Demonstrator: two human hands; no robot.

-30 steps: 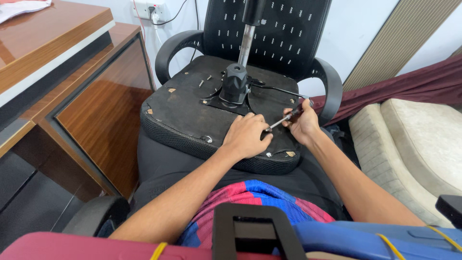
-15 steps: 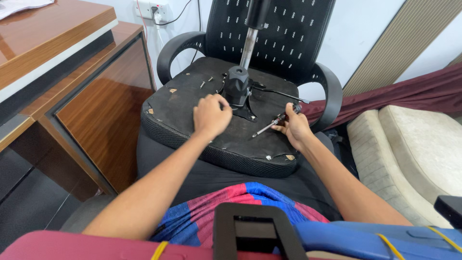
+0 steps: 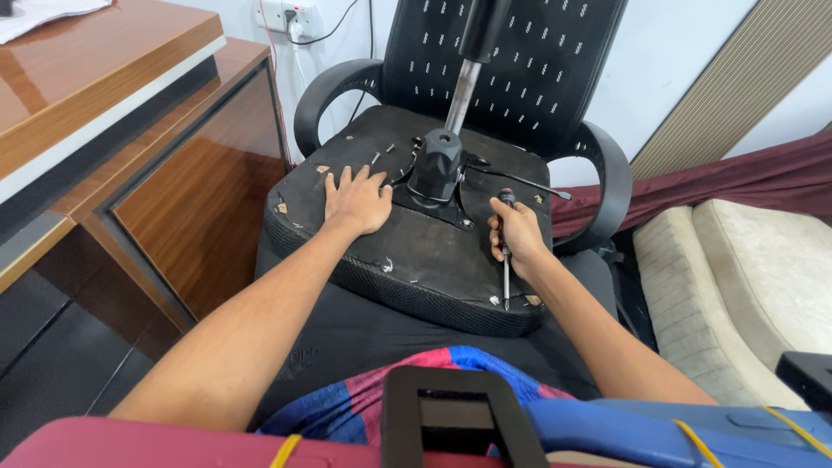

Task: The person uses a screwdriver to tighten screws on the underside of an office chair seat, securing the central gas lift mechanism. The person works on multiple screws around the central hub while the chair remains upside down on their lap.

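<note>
Evidently to steady it, the left hand (image 3: pixel 355 201) lay flat, fingers spread, on the upturned underside of the chair seat (image 3: pixel 347 247), just beside the black mechanism (image 3: pixel 435 165) with its metal column (image 3: pixel 462 82). The right hand (image 3: pixel 517 232) was closed round a screwdriver (image 3: pixel 505 260), held at the seat's near right edge. Its long axis ran almost vertically in view, the shaft tip pointing toward the wearer, handle end toward the mechanism.

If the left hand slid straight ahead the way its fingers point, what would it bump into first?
Probably the loose screws lying on the black chair base just beyond the left hand. Past them comes the chair's armrest. Depth is hard to judge, so it might slip between them.
</note>
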